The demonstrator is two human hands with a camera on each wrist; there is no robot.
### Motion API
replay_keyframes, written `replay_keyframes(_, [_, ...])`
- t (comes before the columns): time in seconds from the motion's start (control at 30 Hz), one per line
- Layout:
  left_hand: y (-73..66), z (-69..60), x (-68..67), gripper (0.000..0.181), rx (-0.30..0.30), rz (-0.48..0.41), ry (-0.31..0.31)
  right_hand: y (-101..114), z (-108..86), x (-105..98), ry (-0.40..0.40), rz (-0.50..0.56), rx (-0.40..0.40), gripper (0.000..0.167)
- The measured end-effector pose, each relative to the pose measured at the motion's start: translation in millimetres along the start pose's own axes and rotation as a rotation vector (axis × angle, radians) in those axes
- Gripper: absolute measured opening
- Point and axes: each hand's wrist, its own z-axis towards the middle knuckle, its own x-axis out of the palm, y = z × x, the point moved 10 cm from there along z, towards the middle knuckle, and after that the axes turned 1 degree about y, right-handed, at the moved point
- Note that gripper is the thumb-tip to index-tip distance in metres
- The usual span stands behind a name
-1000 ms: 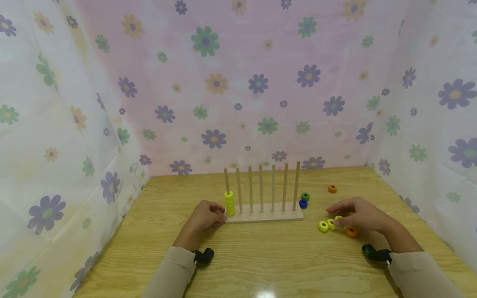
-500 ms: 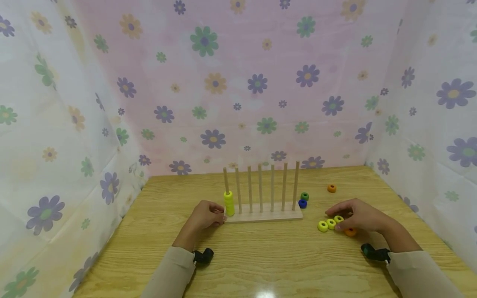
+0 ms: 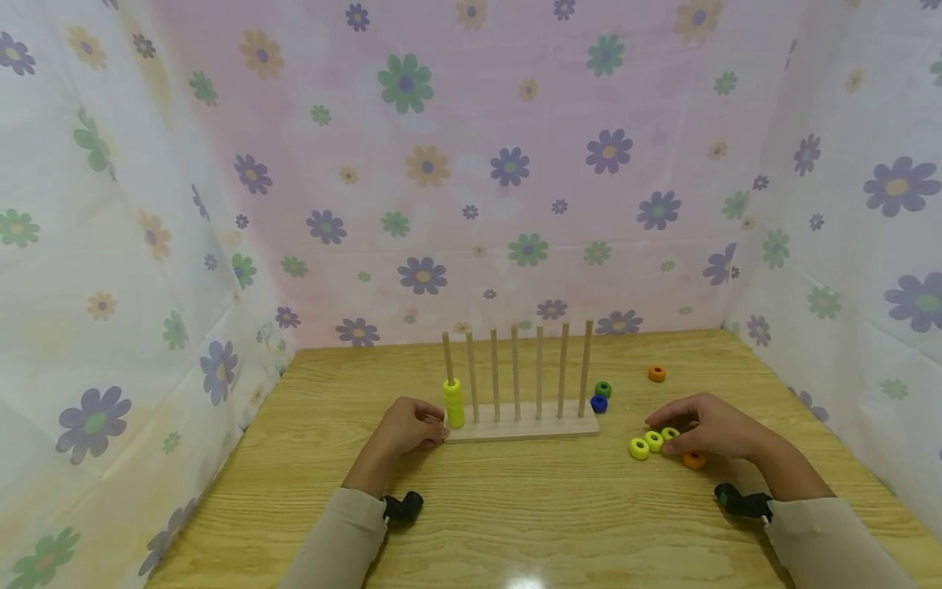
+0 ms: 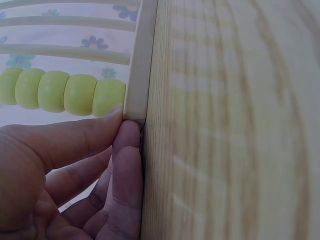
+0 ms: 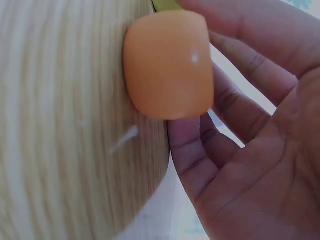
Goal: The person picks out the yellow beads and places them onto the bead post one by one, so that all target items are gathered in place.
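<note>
Nothing has plainly moved since the earlier frame; the work seems paused. The left hand (image 3: 405,424) pinches the rack (image 3: 526,428) at nine o'clock, by stacked yellow beads (image 3: 455,407); beyond three o'clock, loose yellow beads (image 3: 653,448) lie at the right hand (image 3: 719,427), grip unclear.

Right of the pale wooden rack (image 3: 524,430) lie yellow, orange, green and blue beads (image 3: 639,455); behind it, pink cloth (image 3: 471,119) patterned with purple, green, orange flowers (image 3: 406,75); beneath, yellow-brown grained counter (image 3: 530,507).
</note>
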Motion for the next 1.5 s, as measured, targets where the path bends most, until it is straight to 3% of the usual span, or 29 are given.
replay_keyframes(0.37, [-0.7, 0.5, 0.2, 0.029, 0.002, 0.003, 0.0, 0, -5.6, -7, -0.04, -0.036, -0.01, 0.042])
replay_keyframes(0.8, [1.9, 0.9, 2.1, 0.029, -0.006, 0.004, 0.003, -12, -8.3, -12, -0.067, -0.011, 0.031, 0.043])
replay_keyframes(1.17, [2.2, 0.5, 2.2, 0.03, -0.009, -0.002, -0.001, -12, -10.8, -19, -0.134, -0.085, 0.103, 0.04])
replay_keyframes(1.5, [0.0, -1.8, 0.6, 0.032, -0.011, -0.004, 0.003, 5, -4.5, -23, -0.194, -0.115, 0.043, 0.034])
